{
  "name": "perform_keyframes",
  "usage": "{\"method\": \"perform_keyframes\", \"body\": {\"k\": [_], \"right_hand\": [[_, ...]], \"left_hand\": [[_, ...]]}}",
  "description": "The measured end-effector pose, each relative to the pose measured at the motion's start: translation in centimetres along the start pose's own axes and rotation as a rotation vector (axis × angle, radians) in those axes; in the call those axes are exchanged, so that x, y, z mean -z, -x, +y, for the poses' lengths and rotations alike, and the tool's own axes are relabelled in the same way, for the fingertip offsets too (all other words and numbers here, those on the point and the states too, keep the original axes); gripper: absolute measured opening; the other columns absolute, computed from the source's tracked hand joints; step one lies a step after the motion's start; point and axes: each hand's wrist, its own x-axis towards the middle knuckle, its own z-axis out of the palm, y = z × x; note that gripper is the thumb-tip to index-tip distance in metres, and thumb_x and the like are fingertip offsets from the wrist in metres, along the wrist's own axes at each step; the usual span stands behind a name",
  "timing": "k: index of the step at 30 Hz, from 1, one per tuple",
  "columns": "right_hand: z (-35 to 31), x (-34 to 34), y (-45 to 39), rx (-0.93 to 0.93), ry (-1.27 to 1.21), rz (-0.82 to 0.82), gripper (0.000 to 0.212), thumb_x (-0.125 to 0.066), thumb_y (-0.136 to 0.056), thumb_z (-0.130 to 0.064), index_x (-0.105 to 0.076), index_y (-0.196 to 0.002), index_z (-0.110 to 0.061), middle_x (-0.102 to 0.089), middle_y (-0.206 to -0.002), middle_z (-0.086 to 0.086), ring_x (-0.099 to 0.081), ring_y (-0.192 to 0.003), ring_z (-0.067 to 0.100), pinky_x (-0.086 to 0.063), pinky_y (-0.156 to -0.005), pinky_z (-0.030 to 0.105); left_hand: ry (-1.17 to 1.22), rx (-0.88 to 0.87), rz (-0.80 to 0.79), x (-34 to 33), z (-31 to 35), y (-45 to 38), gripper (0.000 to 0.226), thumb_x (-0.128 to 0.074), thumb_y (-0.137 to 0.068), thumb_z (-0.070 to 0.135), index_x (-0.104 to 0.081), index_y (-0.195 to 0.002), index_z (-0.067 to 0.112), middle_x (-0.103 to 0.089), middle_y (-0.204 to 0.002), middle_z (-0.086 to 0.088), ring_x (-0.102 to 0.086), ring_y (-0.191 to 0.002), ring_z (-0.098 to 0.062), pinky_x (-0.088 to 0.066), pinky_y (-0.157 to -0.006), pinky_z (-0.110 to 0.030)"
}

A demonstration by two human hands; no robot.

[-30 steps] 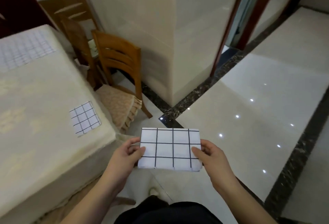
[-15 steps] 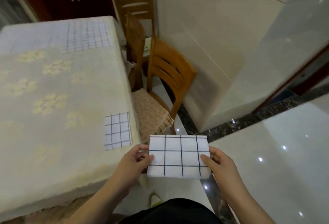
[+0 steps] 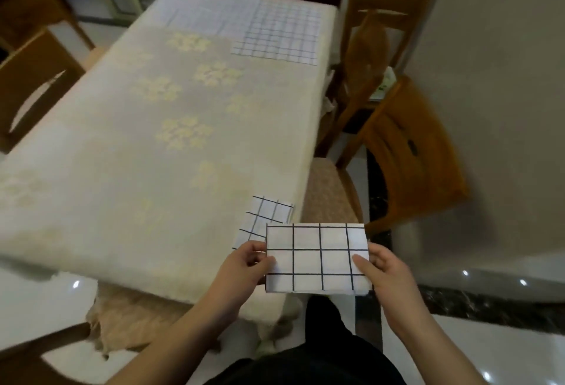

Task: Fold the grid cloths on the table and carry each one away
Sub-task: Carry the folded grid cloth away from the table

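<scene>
White, black-gridded fabric, a folded cloth point(image 3: 316, 257), is held level just off the table's point(image 3: 153, 152) near right corner, pinched at its left edge by the left hand point(image 3: 244, 268) and at its right by the right hand point(image 3: 383, 274). A second folded cloth point(image 3: 264, 219) lies on that corner; unfolded grid cloths point(image 3: 276, 34) are spread at the table's far end.

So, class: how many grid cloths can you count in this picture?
4. One folded cloth is held between the left hand and right hand; one small folded cloth lies under it at the table's near edge; two spread cloths lie at the far end.
</scene>
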Motion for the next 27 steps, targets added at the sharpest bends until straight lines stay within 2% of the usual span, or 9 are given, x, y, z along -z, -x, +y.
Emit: {"method": "perform_keyframes", "body": {"k": [3, 6, 9, 13, 17, 20, 24, 27], "right_hand": [[-1.5, -1.5, -4.9, -0.009, 0.084, -0.116, 0.023, -0.066, -0.09, -0.012, -0.065, -0.112, -0.019, -0.075, -0.099, 0.0, -0.072, -0.091, 0.017, -0.058, -0.077, 0.033], [-3.3, -2.8, -9.2, -0.011, 0.207, -0.272, 0.018, -0.064, -0.091, -0.009, -0.065, -0.108, -0.016, -0.073, -0.099, 0.0, -0.07, -0.09, 0.016, -0.055, -0.067, 0.021], [-4.9, -4.0, -12.9, -0.001, 0.346, -0.415, 0.015, -0.063, -0.092, -0.01, -0.066, -0.103, -0.02, -0.073, -0.096, 0.0, -0.07, -0.088, 0.016, -0.054, -0.065, 0.022], [-5.9, -6.2, -17.8, 0.018, 0.523, -0.549, 0.019, -0.065, -0.091, -0.011, -0.064, -0.109, -0.02, -0.072, -0.096, -0.004, -0.07, -0.084, 0.012, -0.052, -0.058, 0.018], [-5.5, -9.5, -21.8, 0.045, 0.727, -0.678, 0.025, -0.067, -0.09, -0.013, -0.063, -0.115, -0.01, -0.071, -0.096, 0.001, -0.069, -0.087, 0.016, -0.055, -0.074, 0.029], [-5.6, -12.5, -23.5, 0.146, 0.882, -0.731, 0.02, -0.068, -0.09, -0.014, -0.059, -0.108, -0.014, -0.063, -0.092, -0.004, -0.06, -0.086, 0.012, -0.046, -0.079, 0.027], [-4.9, -15.4, -25.2, 0.23, 1.104, -0.767, 0.027, -0.067, -0.088, -0.021, -0.063, -0.114, -0.013, -0.066, -0.101, 0.0, -0.062, -0.093, 0.018, -0.049, -0.082, 0.031], [-4.6, -16.4, -25.7, 0.249, 1.175, -0.785, 0.031, -0.066, -0.087, -0.023, -0.064, -0.118, -0.014, -0.068, -0.105, 0.002, -0.063, -0.093, 0.018, -0.046, -0.077, 0.028]], "left_hand": [[0.009, 0.057, 0.123, 0.2, -0.5, -2.3, 0.016, -0.064, -0.087, 0.005, -0.056, -0.077, 0.014, -0.062, -0.076, -0.009, -0.06, -0.073, -0.02, -0.052, -0.067, -0.032], [0.066, 0.128, 0.26, -0.2, -0.8, -3.8, 0.015, -0.065, -0.085, 0.005, -0.057, -0.077, 0.013, -0.06, -0.076, -0.008, -0.057, -0.071, -0.019, -0.05, -0.069, -0.036], [0.137, 0.192, 0.389, -1.0, -1.8, -4.8, 0.01, -0.065, -0.086, 0.009, -0.059, -0.08, 0.012, -0.064, -0.079, -0.01, -0.059, -0.072, -0.018, -0.052, -0.071, -0.037], [0.213, 0.252, 0.548, -2.2, -3.3, -5.7, 0.011, -0.065, -0.09, 0.02, -0.061, -0.081, 0.014, -0.066, -0.076, -0.005, -0.059, -0.069, -0.016, -0.053, -0.076, -0.04], [0.279, 0.31, 0.69, -3.4, -4.4, -6.5, 0.012, -0.066, -0.089, 0.015, -0.06, -0.08, 0.012, -0.06, -0.068, 0.0, -0.056, -0.064, -0.016, -0.049, -0.07, -0.034], [0.293, 0.376, 0.751, -4.0, -5.5, -7.0, 0.011, -0.068, -0.086, 0.016, -0.06, -0.08, 0.013, -0.061, -0.068, -0.001, -0.057, -0.065, -0.019, -0.051, -0.069, -0.039], [0.274, 0.442, 0.812, -4.5, -6.4, -7.6, 0.005, -0.064, -0.085, 0.015, -0.063, -0.081, 0.014, -0.065, -0.07, -0.002, -0.06, -0.066, -0.02, -0.055, -0.074, -0.044], [0.133, 0.454, 0.822, -4.4, -6.3, -7.7, 0.005, -0.061, -0.086, 0.018, -0.064, -0.082, 0.018, -0.067, -0.074, 0.0, -0.061, -0.069, -0.018, -0.05, -0.063, -0.032]]}}
